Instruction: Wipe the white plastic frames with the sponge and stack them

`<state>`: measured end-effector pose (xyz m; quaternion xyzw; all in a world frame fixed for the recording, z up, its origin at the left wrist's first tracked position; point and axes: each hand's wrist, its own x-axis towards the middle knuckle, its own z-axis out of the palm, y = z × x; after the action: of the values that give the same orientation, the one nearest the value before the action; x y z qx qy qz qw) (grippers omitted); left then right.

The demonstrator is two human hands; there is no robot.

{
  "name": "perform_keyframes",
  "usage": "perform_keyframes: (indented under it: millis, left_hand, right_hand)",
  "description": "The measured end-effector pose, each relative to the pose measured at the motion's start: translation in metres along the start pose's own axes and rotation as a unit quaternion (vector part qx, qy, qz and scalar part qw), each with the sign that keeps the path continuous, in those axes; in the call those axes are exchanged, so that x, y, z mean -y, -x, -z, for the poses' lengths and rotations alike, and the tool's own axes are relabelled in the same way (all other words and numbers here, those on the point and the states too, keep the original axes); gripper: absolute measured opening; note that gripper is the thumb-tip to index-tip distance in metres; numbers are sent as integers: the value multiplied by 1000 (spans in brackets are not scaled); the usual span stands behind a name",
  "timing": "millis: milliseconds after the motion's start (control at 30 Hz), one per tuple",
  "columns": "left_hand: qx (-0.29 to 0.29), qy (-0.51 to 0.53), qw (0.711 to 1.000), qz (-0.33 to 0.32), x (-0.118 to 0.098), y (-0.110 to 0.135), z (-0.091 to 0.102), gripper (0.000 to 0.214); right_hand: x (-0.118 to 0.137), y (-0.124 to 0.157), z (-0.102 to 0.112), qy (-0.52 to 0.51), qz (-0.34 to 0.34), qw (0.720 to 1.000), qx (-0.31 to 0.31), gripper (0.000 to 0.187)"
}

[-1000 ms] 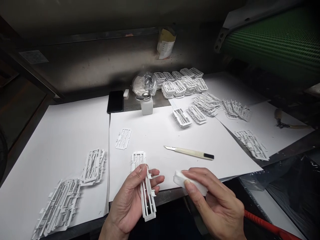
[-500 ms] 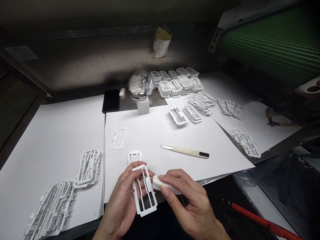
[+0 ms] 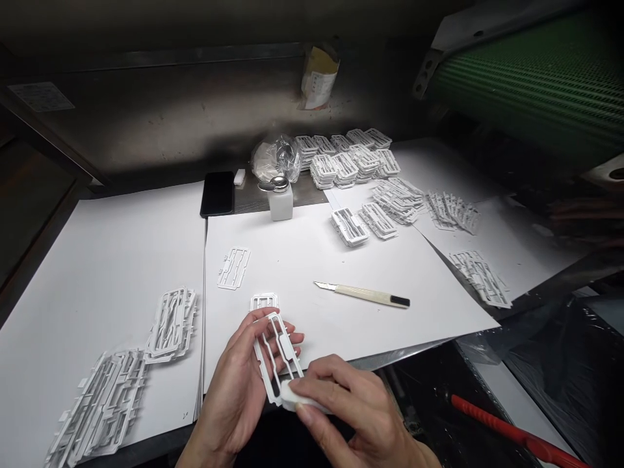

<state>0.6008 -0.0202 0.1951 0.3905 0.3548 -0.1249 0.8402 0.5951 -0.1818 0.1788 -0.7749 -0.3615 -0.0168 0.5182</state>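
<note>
My left hand (image 3: 236, 383) is closed on a slotted white plastic frame (image 3: 272, 354), gripping it by its left side and top, tilted toward me. In my right hand (image 3: 353, 406) is a small white foam block (image 3: 294, 394), pinched between thumb and fingers. The block touches the lower end of the frame and hides that corner. Just beyond my left fingers another white frame (image 3: 264, 301) lies partly covered on the paper. A single thin frame (image 3: 234, 268) rests farther left. A craft knife (image 3: 368, 294) with a cream handle lies on the paper, blade pointing left.
White paper sheets (image 3: 287, 253) cover the bench. Stacked frames (image 3: 348, 224) stand at centre right, and more frames (image 3: 100, 406) pile up at left. A white box (image 3: 281, 205) with metal discs, a black phone (image 3: 218, 194) and a red-handled tool (image 3: 492, 419) are around.
My right hand has moved the foam block down and left, from the frame's right side to its lower end. At far right, the tool on the paper has gone and a dark blur is there.
</note>
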Motion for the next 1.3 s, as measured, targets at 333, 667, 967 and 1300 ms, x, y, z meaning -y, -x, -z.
perform_keyframes:
  millis: [333,667,967,1300]
  left_hand:
    - [17,20,1000,8,-2,2,3,40]
    - [14,28,999,-1,4,5,1,40]
    - [-5,50,999,18,7,7,-3,30]
    - [25,-18,1000,-4,3,2,4,19]
  right_hand:
    - [-3,-8,12,22,-23,999,-24,28]
    - [-5,-35,-7,1,8,1000,-3,26]
    - [-16,-48,-7,61,-10,997,-35,23]
    - [-21,-29,8,43,-76,991,-101,22]
